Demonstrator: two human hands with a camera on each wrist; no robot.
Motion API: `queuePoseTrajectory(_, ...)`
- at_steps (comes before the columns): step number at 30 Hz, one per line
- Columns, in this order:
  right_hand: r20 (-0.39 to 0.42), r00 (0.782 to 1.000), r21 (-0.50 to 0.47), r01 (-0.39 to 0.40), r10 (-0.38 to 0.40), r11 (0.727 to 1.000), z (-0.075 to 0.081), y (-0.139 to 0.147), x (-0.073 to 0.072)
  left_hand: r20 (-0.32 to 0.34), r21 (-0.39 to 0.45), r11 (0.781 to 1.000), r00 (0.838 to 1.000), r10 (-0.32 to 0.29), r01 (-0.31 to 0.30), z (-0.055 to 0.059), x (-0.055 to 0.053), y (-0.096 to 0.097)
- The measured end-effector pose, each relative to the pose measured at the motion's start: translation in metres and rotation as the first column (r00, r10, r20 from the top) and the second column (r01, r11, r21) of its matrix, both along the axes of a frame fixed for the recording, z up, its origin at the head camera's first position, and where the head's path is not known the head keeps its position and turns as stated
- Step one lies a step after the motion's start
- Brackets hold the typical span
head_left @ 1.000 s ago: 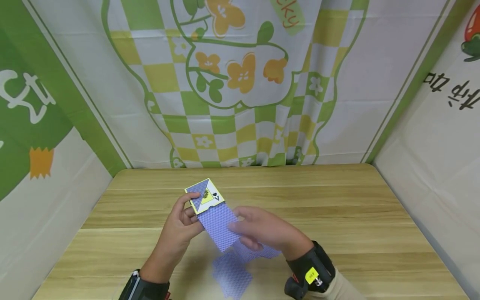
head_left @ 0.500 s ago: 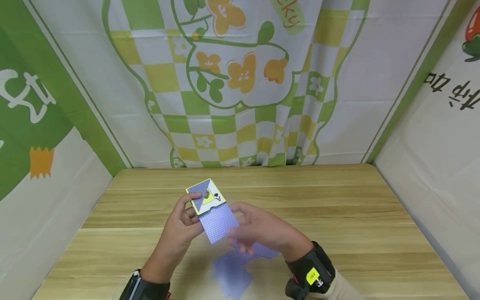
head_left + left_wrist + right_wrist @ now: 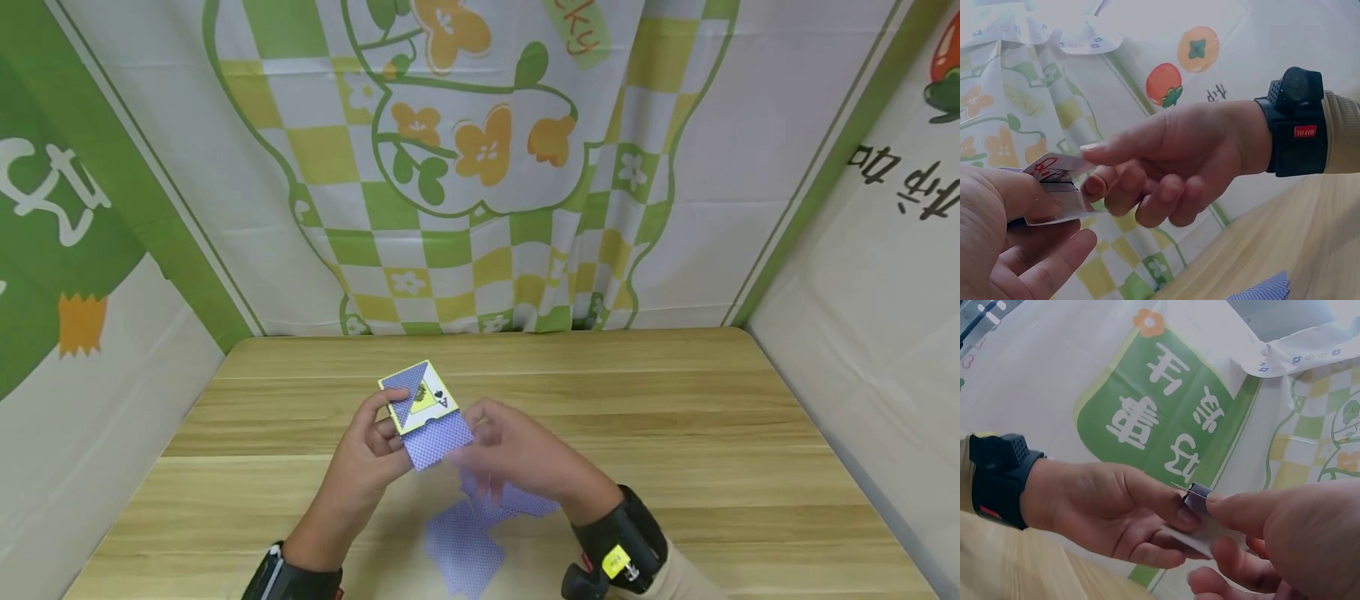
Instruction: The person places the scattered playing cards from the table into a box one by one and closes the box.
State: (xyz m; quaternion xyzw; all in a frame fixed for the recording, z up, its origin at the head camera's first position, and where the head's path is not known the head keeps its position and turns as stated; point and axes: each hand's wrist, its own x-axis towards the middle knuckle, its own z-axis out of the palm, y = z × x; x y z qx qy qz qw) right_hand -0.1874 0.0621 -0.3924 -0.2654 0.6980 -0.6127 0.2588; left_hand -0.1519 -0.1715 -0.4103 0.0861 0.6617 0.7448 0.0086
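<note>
In the head view my left hand [image 3: 363, 446] grips a playing card box [image 3: 431, 408] with an ace and a blue pattern on its front, index finger lying over the top face. A stack of blue-backed playing cards [image 3: 437, 443] sticks partway out of its near end. My right hand [image 3: 528, 450], blurred, is at the exposed end of that stack. Seen from the right wrist, the right thumb [image 3: 1241, 509] reaches straight onto the cards' edge, while the other fingers bend loosely below. The left wrist view shows a white flap [image 3: 1060, 164] with red lettering between the hands.
More blue-backed cards [image 3: 465, 550] lie loosely spread on the wooden table [image 3: 675, 433], below the hands. Another part of these cards [image 3: 532, 502] is partly covered by the right hand. A patterned green and white cloth [image 3: 480, 275] hangs behind the table's far edge.
The cards have slid deeper into the box, so a shorter length sticks out. My right hand has followed them toward the box. The box has shifted slightly right.
</note>
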Motion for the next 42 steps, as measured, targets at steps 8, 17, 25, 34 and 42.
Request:
queuePoseTrajectory(8, -0.071, 0.988, 0.012, 0.141, -0.139, 0.99, 0.001, -0.003, 0.0, -0.024, 0.049, 0.998, 0.999, -0.049, 0.05, -0.002, -0.001, -0.001)
queuePoseTrajectory(17, -0.315, 0.928, -0.048, 0.193, -0.198, 0.98, -0.002, -0.006, 0.006, -0.028, 0.064, 0.996, 0.997, -0.065, 0.067, -0.003, 0.0, 0.001)
queuePoseTrajectory(25, -0.487, 0.835, -0.134, 0.218, -0.256, 0.967, -0.006, -0.008, 0.008, -0.012, 0.075, 0.996, 0.999, -0.051, 0.051, -0.002, 0.001, 0.003)
queuePoseTrajectory(34, -0.434, 0.82, -0.09, 0.372, -0.372, 0.924, -0.008, -0.011, 0.008, 0.001, 0.069, 0.996, 0.998, -0.057, 0.057, 0.0, 0.008, 0.011)
queuePoseTrajectory(42, -0.417, 0.842, -0.018, 0.37, -0.343, 0.929, -0.008, -0.005, 0.001, -0.008, 0.083, 0.995, 0.998, -0.064, 0.064, 0.001, 0.008, 0.011)
